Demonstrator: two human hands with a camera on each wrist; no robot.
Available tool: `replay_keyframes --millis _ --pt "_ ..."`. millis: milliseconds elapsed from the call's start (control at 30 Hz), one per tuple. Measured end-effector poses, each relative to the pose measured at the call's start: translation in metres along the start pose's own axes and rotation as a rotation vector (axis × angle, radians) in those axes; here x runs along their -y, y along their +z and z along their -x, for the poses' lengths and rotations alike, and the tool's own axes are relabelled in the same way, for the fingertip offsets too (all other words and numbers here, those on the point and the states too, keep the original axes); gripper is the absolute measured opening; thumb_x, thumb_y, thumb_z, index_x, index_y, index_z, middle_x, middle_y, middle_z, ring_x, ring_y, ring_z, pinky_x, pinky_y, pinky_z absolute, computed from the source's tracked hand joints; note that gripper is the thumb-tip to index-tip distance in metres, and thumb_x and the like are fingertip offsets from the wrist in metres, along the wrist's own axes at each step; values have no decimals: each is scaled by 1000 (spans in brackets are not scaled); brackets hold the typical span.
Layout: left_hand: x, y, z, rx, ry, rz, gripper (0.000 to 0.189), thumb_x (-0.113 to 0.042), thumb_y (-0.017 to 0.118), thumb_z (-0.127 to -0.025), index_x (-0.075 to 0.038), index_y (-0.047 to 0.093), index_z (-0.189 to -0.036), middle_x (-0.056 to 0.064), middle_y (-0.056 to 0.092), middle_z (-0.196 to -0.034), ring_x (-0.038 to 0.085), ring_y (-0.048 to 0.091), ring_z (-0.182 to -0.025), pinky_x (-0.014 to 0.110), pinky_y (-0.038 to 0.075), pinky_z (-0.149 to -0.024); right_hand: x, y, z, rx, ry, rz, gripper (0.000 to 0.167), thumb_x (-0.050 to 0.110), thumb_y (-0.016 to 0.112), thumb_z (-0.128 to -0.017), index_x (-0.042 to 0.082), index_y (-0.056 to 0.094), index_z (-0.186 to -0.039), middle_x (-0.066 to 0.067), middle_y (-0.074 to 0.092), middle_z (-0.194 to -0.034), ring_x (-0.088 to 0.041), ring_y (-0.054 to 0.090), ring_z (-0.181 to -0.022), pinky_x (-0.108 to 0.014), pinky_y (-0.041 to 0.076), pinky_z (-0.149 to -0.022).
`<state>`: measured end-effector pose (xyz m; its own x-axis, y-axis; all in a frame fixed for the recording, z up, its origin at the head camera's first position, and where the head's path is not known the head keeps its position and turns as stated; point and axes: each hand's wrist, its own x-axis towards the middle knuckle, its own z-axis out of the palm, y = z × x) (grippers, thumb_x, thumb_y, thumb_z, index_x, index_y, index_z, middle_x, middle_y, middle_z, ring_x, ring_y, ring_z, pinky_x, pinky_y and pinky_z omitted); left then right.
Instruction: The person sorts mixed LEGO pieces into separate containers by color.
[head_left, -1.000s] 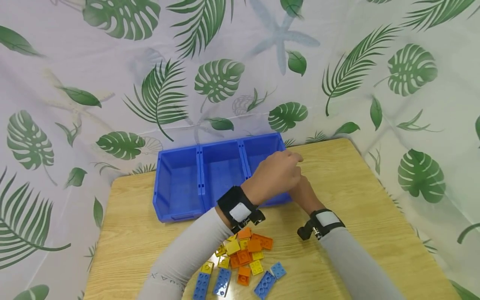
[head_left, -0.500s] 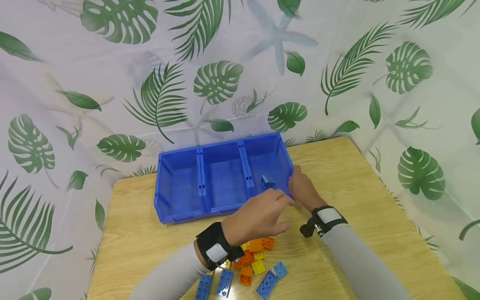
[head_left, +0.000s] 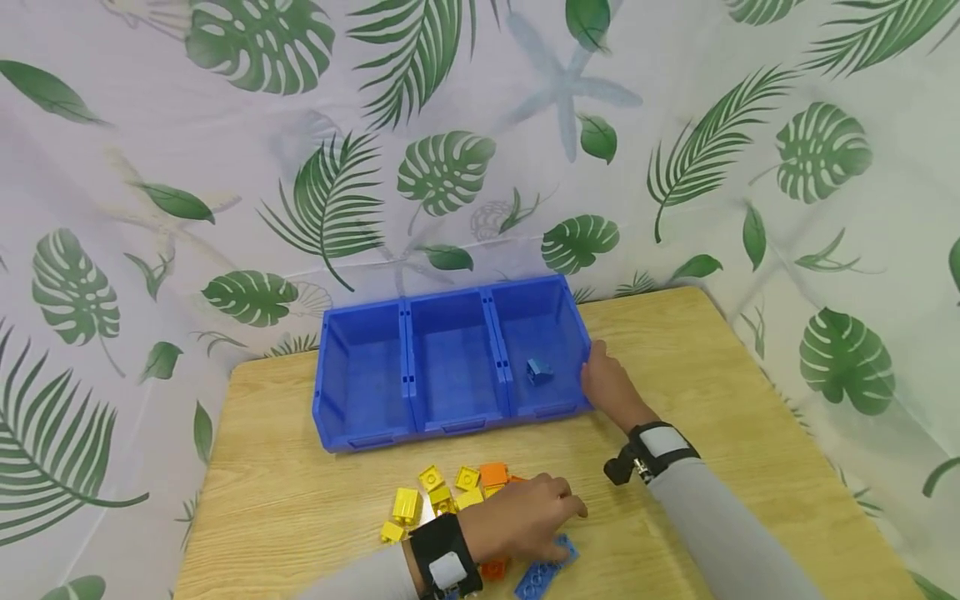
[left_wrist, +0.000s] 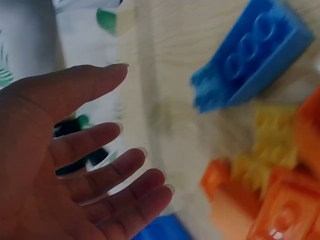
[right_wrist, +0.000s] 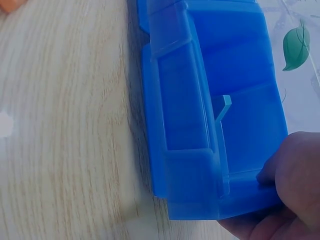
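Observation:
My left hand (head_left: 517, 518) hovers over the brick pile, fingers spread and nothing held. Beneath its fingertips lie a long blue toy brick (head_left: 534, 581) and a small light-blue brick (head_left: 567, 550); in the left wrist view the long brick (left_wrist: 270, 47) is apart from the hand (left_wrist: 95, 150). My right hand (head_left: 611, 385) grips the right side wall of the rightmost blue bin (head_left: 543, 329), thumb over the rim and fingers outside, as the right wrist view shows. Inside that bin sits a blue brick (head_left: 538, 372).
Two more blue bins, the middle one (head_left: 453, 350) and the left one (head_left: 367, 358), stand joined in the row. Yellow bricks (head_left: 407, 506) and orange bricks (head_left: 493, 474) lie on the wooden table (head_left: 277, 467), partly under my left hand. A leaf-patterned cloth (head_left: 450, 100) hangs behind.
My left hand has moved from the right bin down to the brick pile. A blue brick now shows in that bin. My right hand has stayed at the bin's right side.

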<state>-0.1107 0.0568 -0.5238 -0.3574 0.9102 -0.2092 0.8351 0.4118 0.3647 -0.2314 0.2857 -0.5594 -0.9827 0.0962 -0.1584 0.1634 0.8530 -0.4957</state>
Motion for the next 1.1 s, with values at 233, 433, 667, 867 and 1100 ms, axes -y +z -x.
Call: replay_keyframes --millis 233,433,667,867,1100 --pt "-2 29 -5 110 38 -21 46 -48 77 -90 -38 67 -134 -7 64 -125 5 57 -100 17 48 -74 -3 4 3 9 16 -22 42 13 36 -109 -13 28 -140 -43 64 -109 -42 72 -88 -46 54 -63" --pt "-3 44 -7 141 39 -11 52 -59 77 -86 -42 66 -134 -6 61 -129 5 52 -95 17 43 -68 -4 2 3 7 6 -8 42 13 36 -109 -14 28 -140 -45 62 -113 -46 73 -94 -48 55 -66" --pt "-4 55 -10 81 64 -99 52 -60 77 -86 -41 67 -133 -5 61 -125 6 46 -87 17 40 -69 -3 -2 1 9 13 2 41 13 37 -108 -13 29 -138 -45 62 -112 -47 73 -92 -47 55 -65" --pt "-6 57 -11 31 99 -158 43 -45 81 -87 -37 71 -127 -6 62 -117 5 45 -82 16 35 -71 4 -4 2 39 56 12 42 15 35 -109 -12 28 -141 -44 61 -117 -46 73 -96 -46 56 -67" --pt "-4 59 -10 24 85 -128 31 -30 79 -90 -35 74 -121 -4 64 -119 5 48 -81 17 38 -69 12 -7 4 -9 26 84 36 12 39 -107 -15 36 -131 -39 66 -101 -46 72 -86 -51 55 -65"
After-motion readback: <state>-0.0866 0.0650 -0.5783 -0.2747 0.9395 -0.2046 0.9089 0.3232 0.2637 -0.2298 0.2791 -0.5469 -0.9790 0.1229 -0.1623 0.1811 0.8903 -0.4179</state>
